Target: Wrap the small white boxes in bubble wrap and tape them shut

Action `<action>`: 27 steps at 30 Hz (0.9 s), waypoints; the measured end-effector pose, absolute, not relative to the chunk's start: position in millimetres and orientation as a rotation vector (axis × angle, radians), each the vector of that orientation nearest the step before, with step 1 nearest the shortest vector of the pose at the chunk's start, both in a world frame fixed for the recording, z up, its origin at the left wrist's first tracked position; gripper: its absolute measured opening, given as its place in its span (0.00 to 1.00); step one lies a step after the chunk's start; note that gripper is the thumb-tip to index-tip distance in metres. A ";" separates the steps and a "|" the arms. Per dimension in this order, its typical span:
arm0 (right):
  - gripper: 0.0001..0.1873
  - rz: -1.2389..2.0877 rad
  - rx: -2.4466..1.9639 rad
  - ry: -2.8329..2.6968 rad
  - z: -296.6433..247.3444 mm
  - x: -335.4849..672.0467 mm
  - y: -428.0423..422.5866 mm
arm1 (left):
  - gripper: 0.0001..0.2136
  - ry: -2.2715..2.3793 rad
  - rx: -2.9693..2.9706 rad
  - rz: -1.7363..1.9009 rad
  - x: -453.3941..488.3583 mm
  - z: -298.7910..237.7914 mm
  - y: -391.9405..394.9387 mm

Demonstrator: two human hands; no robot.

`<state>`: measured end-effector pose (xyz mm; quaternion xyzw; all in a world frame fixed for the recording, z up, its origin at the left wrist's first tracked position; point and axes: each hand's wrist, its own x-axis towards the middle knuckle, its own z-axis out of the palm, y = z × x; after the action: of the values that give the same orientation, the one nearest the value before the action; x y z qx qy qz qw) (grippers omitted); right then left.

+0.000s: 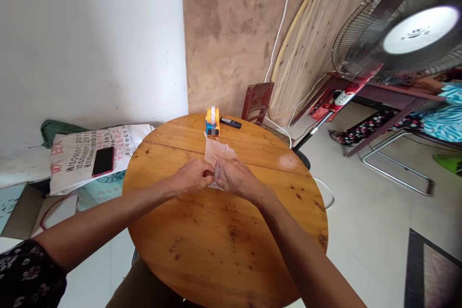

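Note:
A clear plastic bag lies on the round wooden table, its far end pointing toward the wall. My left hand and my right hand meet at the bag's near end, both with fingers pinched closed on the plastic. Beyond the bag, near the table's far edge, stands an orange tape dispenser holding a white roll. A small dark device lies just to its right.
A dark phone rests on printed white sacks left of the table. A small red chair stands behind the table. At the right are a standing fan, a dark red bench, cables on the floor and a seated person.

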<state>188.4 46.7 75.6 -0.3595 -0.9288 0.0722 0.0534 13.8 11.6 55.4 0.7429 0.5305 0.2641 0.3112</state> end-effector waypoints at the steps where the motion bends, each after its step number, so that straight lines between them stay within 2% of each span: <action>1: 0.18 0.261 -1.069 -2.815 75.6 192.2 47.2 | 0.06 1.432 2.000 0.734 14.4 49.7 11.9; 6: 0.29 0.419 -1.010 -2.667 66.4 213.0 49.4 | 0.05 1.406 2.330 0.955 15.2 24.2 13.9; 9: 0.30 0.447 -1.041 -2.570 57.2 222.2 50.6 | 0.04 1.360 2.405 1.038 15.3 17.3 14.1; 14: 0.28 0.529 -1.060 -2.431 48.7 233.0 53.4 | 0.04 1.312 2.401 1.065 16.1 16.6 13.5; 18: 0.21 0.546 -1.253 -2.273 43.6 240.4 52.2 | 0.04 1.286 2.416 1.028 16.0 18.0 12.5; 23: 0.15 0.519 -1.499 -2.071 30.3 240.8 43.8 | 0.10 1.267 2.453 1.100 17.9 12.7 12.1; 25: 0.20 0.531 -1.604 -1.973 26.3 238.0 41.1 | 0.12 1.219 2.472 1.174 19.0 9.4 12.6; 27: 0.30 0.566 -1.718 -1.882 24.6 234.5 39.7 | 0.13 1.159 2.491 1.228 19.5 6.8 13.4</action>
<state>234.5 39.7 24.6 -0.6352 -0.6956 0.2092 0.2625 19.5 13.4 6.8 0.8259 0.3844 0.4072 0.0662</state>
